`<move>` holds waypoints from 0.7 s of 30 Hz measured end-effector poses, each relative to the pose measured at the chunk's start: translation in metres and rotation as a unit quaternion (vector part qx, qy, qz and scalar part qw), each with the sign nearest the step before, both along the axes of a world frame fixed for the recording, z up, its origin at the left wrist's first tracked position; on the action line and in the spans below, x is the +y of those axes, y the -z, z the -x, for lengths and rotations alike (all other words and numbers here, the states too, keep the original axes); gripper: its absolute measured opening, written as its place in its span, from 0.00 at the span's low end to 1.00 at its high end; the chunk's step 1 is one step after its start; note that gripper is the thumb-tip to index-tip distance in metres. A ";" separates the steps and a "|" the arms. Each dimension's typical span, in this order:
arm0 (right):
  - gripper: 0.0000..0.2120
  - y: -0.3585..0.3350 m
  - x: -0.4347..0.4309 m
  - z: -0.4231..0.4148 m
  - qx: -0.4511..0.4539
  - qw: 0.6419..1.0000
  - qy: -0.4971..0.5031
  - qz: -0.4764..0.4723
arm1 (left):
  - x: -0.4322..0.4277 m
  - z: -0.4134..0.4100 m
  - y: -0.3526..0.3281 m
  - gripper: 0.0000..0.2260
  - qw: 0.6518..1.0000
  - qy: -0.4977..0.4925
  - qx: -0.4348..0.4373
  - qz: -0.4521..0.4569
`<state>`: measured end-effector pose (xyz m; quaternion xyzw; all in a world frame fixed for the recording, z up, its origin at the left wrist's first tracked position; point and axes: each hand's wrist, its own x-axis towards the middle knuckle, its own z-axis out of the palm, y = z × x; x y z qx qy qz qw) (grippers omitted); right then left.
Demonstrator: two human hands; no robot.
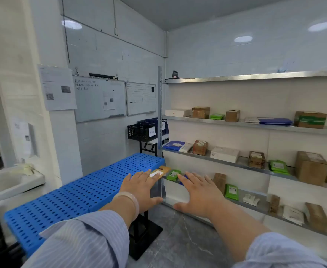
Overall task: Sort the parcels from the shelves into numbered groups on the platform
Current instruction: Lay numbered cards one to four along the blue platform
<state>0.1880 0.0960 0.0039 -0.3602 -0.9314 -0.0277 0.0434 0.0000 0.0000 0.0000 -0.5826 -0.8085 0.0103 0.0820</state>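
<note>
A long blue perforated platform (pixel 77 192) runs from lower left toward the metal shelves (pixel 255 122) on the right. Several parcels lie on the shelves: brown cartons (pixel 311 168), white boxes (pixel 224 154), green packets (pixel 231 191) and blue envelopes (pixel 175 145). My left hand (pixel 141 187) and my right hand (pixel 199 192) are held out flat with fingers apart, holding nothing, in front of the shelf's left end. Just beyond my left fingertips a tan envelope (pixel 159 172) lies at the shelf's corner, next to a small green packet (pixel 173 175).
A white sink (pixel 10 182) stands at the left. Two whiteboards (pixel 100 99) hang on the far wall. Black and blue crates (pixel 141 131) sit on a small table behind the platform. A black base plate (pixel 145 236) lies on the grey floor.
</note>
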 end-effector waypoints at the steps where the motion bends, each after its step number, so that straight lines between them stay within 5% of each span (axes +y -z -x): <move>1: 0.46 0.001 0.001 -0.003 0.001 1.000 -0.004 -0.001 | 0.002 -0.001 0.001 0.37 1.000 0.001 0.000 0.001; 21: 0.41 0.023 0.091 0.041 0.010 1.000 0.002 0.001 | 0.097 0.042 0.022 0.35 1.000 0.011 -0.011 -0.003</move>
